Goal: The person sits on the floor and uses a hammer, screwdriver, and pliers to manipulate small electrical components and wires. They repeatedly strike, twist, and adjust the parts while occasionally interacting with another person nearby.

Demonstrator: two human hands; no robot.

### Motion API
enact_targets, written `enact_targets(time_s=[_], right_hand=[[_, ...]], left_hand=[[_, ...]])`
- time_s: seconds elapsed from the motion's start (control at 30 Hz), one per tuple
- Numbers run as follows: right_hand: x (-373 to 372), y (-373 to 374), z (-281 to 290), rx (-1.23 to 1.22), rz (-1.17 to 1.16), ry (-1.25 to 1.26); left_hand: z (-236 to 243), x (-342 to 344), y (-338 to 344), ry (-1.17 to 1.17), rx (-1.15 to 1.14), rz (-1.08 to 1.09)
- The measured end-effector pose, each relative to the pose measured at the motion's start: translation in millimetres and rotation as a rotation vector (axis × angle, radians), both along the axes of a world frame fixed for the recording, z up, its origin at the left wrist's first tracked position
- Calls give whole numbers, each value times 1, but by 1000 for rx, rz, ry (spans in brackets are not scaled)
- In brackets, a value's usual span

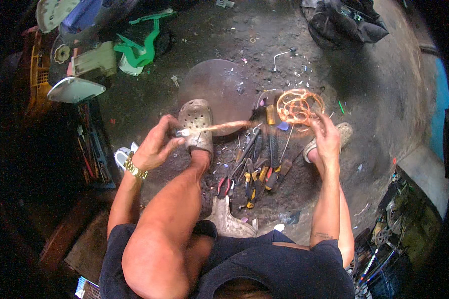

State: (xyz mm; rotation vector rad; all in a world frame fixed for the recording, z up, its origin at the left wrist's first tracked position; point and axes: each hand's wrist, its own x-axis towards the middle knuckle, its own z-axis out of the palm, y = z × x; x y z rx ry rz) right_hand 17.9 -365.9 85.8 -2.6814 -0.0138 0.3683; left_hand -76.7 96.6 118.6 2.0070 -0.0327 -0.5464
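Observation:
My left hand (157, 142), with a gold watch on the wrist, pinches a small white connector (183, 132) over my left clog. A blurred orange-copper strand (229, 124) runs from the connector toward the right. My right hand (326, 132) has thumb and fingers closed on the lower right edge of a loose round coil of orange-copper wire (300, 108), raised above the floor. Whether strand and coil are one piece is lost in the blur. Between my feet lie a hammer (273, 149), red-handled pliers (224, 187) and yellow-and-black pliers (250, 184).
A round brown disc (217, 74) lies on the dark floor past my left clog (195, 117). Green and white plastic parts (144, 47) are heaped at far left. A black bag (344, 25) sits at far right. Small scraps litter the floor around the tools.

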Motion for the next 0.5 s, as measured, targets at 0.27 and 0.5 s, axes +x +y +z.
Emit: enact_targets(time_s=[0.27, 0.5], right_hand=[[-47, 168, 54, 647, 305, 254], [-47, 82, 2, 618, 69, 137]], left_hand=[[21, 22, -58, -171, -18, -177], [14, 7, -31, -243, -13, -21]])
